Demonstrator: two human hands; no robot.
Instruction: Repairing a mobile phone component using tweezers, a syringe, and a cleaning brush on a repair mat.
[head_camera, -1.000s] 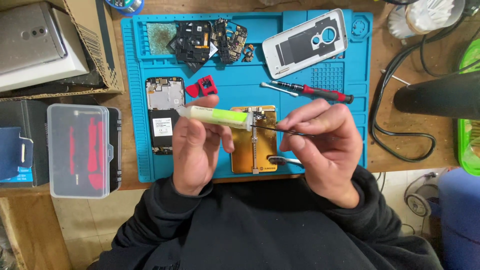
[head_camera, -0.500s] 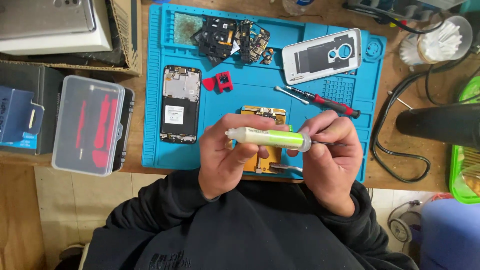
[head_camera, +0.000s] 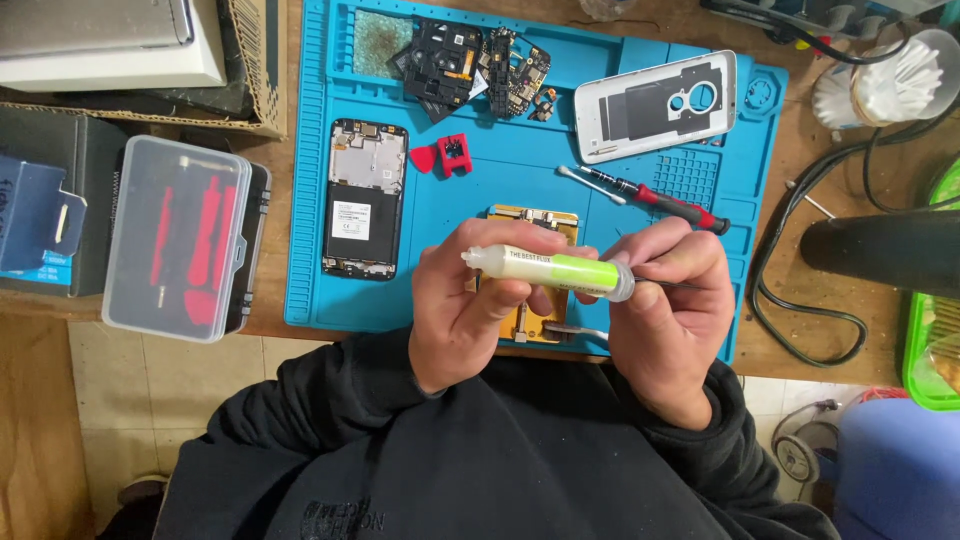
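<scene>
My left hand (head_camera: 465, 305) and my right hand (head_camera: 668, 310) together hold a syringe-shaped tube (head_camera: 550, 270) with a white end and a yellow-green body, lying crosswise above the blue work mat (head_camera: 500, 190). The left fingers grip its white end, and the right fingers pinch the grey end. A thin dark tool sticks out to the right from my right hand. Under the hands sits a gold-coloured board holder (head_camera: 530, 220), mostly hidden.
On the mat lie an opened phone body (head_camera: 364, 198), black circuit parts (head_camera: 470, 62), a red pick (head_camera: 445, 157), a white phone back cover (head_camera: 655, 105) and a red-handled screwdriver (head_camera: 655, 198). A clear tool case (head_camera: 180, 235) and boxes stand left; cables and cotton swabs right.
The view has shifted, so the mat sits further right and lower. Both hands turned the tube from tilted near the left hand to level between them.
</scene>
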